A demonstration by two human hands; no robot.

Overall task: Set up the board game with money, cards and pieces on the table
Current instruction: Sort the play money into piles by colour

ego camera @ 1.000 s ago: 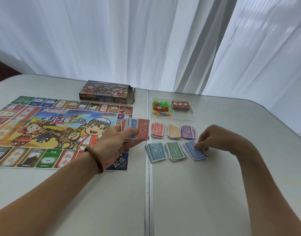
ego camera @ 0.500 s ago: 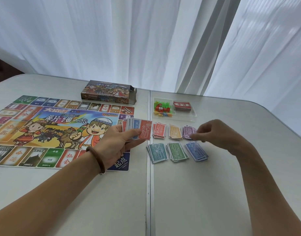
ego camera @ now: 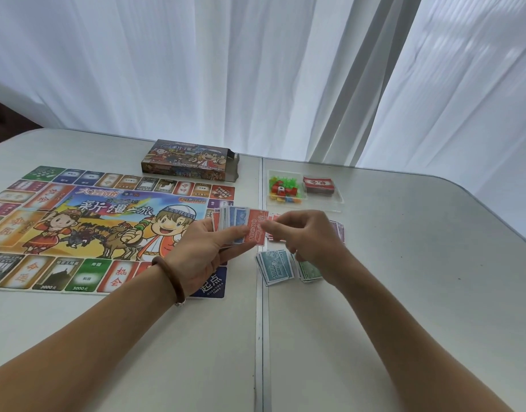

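My left hand (ego camera: 205,251) grips a fanned stack of play money (ego camera: 241,226), red and blue notes, above the right edge of the colourful game board (ego camera: 86,230). My right hand (ego camera: 303,236) pinches the top red 10000 note (ego camera: 257,228) of that stack. Sorted money piles lie on the table under my right hand: a teal pile (ego camera: 275,267), a green pile (ego camera: 309,270), and red and purple piles (ego camera: 337,230) mostly hidden behind the hand.
The game box (ego camera: 187,160) lies at the back beside the board. A clear plastic tray (ego camera: 340,200) holds small coloured pieces (ego camera: 284,190) and a red card deck (ego camera: 318,185). White curtains hang behind the grey table (ego camera: 404,292).
My right hand left the blue pile on the table and moved left and up to the stack in my left hand, taking hold of the top red note.
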